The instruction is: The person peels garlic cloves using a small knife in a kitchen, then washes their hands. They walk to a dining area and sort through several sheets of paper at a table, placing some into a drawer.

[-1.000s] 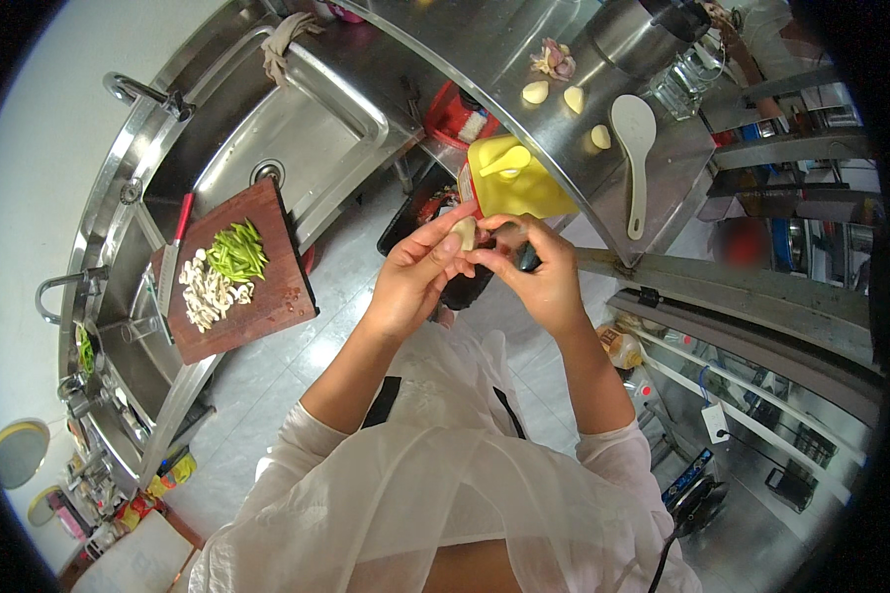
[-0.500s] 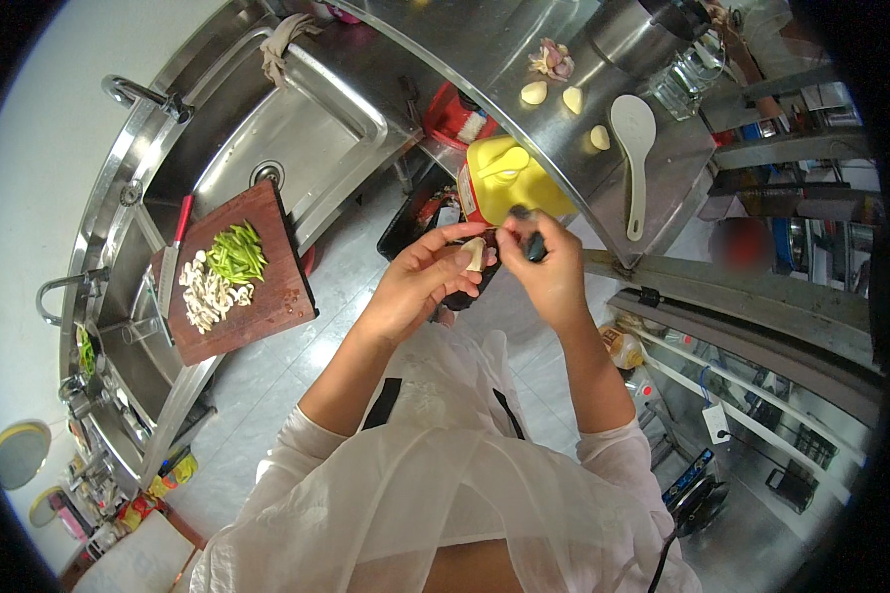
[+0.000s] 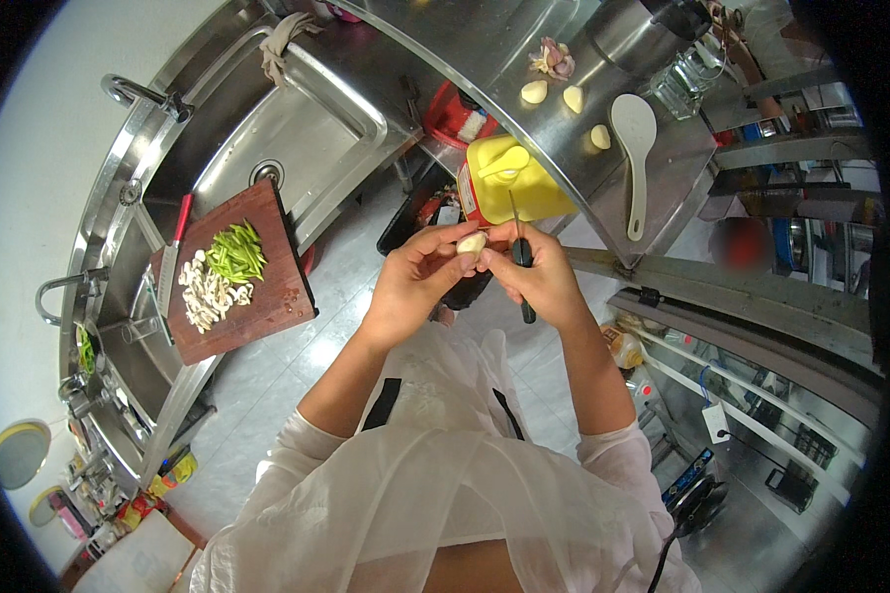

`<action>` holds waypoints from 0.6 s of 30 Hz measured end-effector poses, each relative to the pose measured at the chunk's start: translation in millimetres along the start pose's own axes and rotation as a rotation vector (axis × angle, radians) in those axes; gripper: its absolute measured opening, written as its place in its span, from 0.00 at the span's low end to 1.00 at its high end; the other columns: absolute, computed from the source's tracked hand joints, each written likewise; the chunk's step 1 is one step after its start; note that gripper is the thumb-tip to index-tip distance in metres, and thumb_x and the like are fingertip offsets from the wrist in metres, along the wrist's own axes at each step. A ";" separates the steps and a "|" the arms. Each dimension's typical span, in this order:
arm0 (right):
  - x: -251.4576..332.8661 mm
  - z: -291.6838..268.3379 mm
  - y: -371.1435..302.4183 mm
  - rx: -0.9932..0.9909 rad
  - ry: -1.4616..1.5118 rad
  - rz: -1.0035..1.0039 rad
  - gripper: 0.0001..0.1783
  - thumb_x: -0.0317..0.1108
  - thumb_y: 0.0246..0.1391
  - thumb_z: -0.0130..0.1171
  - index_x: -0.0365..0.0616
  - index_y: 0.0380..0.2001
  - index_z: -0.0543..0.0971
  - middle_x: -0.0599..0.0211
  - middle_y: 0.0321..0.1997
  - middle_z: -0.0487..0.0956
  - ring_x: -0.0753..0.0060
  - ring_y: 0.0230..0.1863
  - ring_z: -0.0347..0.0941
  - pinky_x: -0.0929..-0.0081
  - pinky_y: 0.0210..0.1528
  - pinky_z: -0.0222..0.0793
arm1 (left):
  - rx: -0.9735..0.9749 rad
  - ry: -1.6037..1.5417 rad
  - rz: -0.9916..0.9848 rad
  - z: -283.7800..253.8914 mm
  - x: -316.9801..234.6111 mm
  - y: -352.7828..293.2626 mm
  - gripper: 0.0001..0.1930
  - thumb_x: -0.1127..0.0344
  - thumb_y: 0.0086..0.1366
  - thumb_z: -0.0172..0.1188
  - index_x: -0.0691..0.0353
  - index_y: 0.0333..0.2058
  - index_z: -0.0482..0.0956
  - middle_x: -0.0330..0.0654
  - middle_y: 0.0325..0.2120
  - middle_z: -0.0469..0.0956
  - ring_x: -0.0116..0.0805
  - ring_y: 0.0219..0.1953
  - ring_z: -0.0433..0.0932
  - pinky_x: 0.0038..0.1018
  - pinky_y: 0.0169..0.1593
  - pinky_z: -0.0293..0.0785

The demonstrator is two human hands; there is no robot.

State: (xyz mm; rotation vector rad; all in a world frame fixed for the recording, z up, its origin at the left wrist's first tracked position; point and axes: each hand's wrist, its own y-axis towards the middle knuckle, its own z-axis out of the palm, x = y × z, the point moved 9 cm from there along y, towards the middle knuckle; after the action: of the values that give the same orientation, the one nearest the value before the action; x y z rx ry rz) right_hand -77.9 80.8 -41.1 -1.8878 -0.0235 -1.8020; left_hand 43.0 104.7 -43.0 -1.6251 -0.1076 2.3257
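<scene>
Between the thumb and fingers of my left hand (image 3: 410, 282) is a pale garlic clove (image 3: 472, 243), held over the floor. My right hand (image 3: 544, 277) keeps a small black-handled knife (image 3: 525, 255) in its grip, the thin blade pointing away from me. The thumb and fingertips of that hand come up against the clove's right side. On the steel counter at the upper right lie three peeled garlic cloves (image 3: 573, 98), near a partly broken garlic bulb (image 3: 553, 60).
A white rice paddle (image 3: 635, 148) lies on the counter. Below its edge stands a yellow jug (image 3: 524, 188) beside a red basin (image 3: 447, 117). At left, a wooden cutting board (image 3: 229, 331) with sliced mushrooms, green pepper strips and a red-handled knife (image 3: 176, 242) sits over the sink (image 3: 237, 148).
The knife has turned in my right hand, so its blade now points away from me. The clove has been rotated, and my right fingertips have moved in against it.
</scene>
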 end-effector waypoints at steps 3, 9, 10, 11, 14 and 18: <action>-1.9 2.6 -0.5 0.009 -0.028 0.041 0.04 0.27 0.52 0.53 0.40 0.31 0.71 0.73 0.20 0.72 0.89 0.13 0.59 0.88 0.14 0.53 | -0.019 0.022 -0.085 -1.2 4.9 -2.0 0.17 0.73 0.61 0.52 0.68 0.50 0.68 0.41 0.37 0.74 0.25 0.36 0.73 0.21 0.43 0.71; -7.2 2.4 3.0 0.005 -0.105 0.032 0.06 0.30 0.50 0.56 0.41 0.31 0.71 0.75 0.23 0.72 0.87 0.21 0.64 0.86 0.21 0.61 | -0.037 0.095 -0.121 0.7 7.4 -1.8 0.17 0.71 0.63 0.50 0.67 0.51 0.68 0.40 0.36 0.74 0.25 0.37 0.74 0.20 0.39 0.72; -7.6 1.9 2.2 0.004 -0.054 0.061 0.07 0.30 0.50 0.56 0.41 0.31 0.71 0.74 0.24 0.72 0.86 0.23 0.65 0.84 0.24 0.62 | -0.034 0.052 -0.126 -0.2 9.7 -0.5 0.17 0.70 0.63 0.50 0.65 0.51 0.68 0.39 0.35 0.74 0.24 0.38 0.74 0.19 0.35 0.72; -7.7 1.6 1.3 0.004 -0.004 0.090 0.07 0.30 0.49 0.56 0.41 0.31 0.71 0.74 0.25 0.72 0.85 0.25 0.66 0.83 0.27 0.63 | -0.032 0.010 -0.130 -0.9 12.5 0.0 0.18 0.70 0.63 0.50 0.63 0.51 0.68 0.38 0.35 0.73 0.23 0.38 0.74 0.17 0.31 0.73; -0.9 -0.7 2.8 -0.055 -0.031 -0.011 0.08 0.30 0.49 0.56 0.40 0.31 0.70 0.73 0.27 0.72 0.83 0.29 0.67 0.81 0.34 0.65 | -0.048 -0.067 0.081 1.2 3.7 1.5 0.17 0.73 0.62 0.50 0.65 0.51 0.68 0.39 0.38 0.70 0.24 0.40 0.73 0.18 0.39 0.71; 9.4 3.7 -0.2 -0.046 -0.049 -0.074 0.09 0.30 0.49 0.57 0.40 0.32 0.69 0.72 0.28 0.72 0.83 0.31 0.67 0.81 0.36 0.64 | -0.011 0.105 0.115 11.0 -6.5 -3.7 0.17 0.74 0.62 0.49 0.65 0.51 0.68 0.38 0.39 0.67 0.26 0.40 0.73 0.18 0.44 0.68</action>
State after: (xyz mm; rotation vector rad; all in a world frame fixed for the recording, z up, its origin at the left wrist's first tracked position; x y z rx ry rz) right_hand -73.5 79.2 -32.2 -1.9867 -0.0702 -1.8193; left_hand 35.6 107.6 -32.4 -1.7998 -0.0042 2.3200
